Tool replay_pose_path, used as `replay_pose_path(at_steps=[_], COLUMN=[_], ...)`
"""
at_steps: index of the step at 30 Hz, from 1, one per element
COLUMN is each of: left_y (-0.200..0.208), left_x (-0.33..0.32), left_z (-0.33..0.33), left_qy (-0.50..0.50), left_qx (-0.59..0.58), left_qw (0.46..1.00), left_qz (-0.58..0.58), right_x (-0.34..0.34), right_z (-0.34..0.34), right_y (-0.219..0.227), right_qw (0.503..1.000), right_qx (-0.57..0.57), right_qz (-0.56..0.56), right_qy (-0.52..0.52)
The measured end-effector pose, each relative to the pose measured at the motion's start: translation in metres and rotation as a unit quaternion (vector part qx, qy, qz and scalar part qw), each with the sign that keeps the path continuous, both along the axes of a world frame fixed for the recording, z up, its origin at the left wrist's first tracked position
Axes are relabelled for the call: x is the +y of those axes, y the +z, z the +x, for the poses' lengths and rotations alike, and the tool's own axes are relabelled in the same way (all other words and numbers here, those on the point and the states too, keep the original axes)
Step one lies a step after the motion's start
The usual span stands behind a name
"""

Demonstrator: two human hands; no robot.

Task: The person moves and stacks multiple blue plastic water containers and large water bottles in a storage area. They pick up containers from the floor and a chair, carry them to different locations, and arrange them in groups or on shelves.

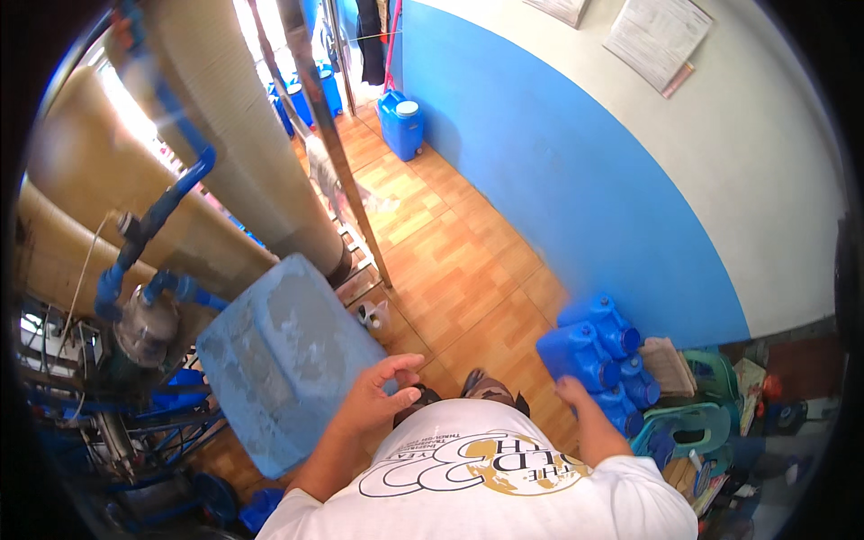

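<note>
My left hand (382, 389) is raised beside the near right edge of a large worn blue box (288, 351). Its fingers are apart, with thumb and forefinger curved and nothing between them. On the other side of my body, my right hand (570, 391) looks curled closed against a group of blue plastic jugs (576, 355). Whether it grips one of them is hidden, since its fingertips face away. The jugs lie piled on their sides at the foot of the wall, with round caps pointing right.
Tall tan tanks (225, 135) and blue piping (184, 180) rise at the left. A metal post (337, 144) stands beyond the box. Farther off, an upright blue jug (402, 126) sits by the blue wall (558, 171). Green plastic chairs (688, 427) are at the right.
</note>
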State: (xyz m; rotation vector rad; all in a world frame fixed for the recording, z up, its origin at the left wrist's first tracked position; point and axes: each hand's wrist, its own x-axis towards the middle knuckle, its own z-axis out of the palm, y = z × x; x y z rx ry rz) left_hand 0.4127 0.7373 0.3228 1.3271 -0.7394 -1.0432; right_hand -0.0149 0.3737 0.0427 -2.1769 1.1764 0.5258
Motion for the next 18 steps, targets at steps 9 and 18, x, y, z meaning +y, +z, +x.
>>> replay_pose_path(at_steps=[9,18], left_y=[-0.063,-0.082], left_x=[-0.226,-0.450], left_z=[0.091,0.290], left_qy=[0.103,-0.012], left_qx=[0.048,-0.280], left_qw=[0.990,0.943], left_qz=[0.084,0.182], right_x=[-0.237,-0.533], right_z=[0.083,0.515], right_y=[-0.019,0.149], right_qw=[0.894,0.924], right_qx=[0.253,-0.358], right_qz=[0.044,-0.105], right_qy=[0.368,-0.087])
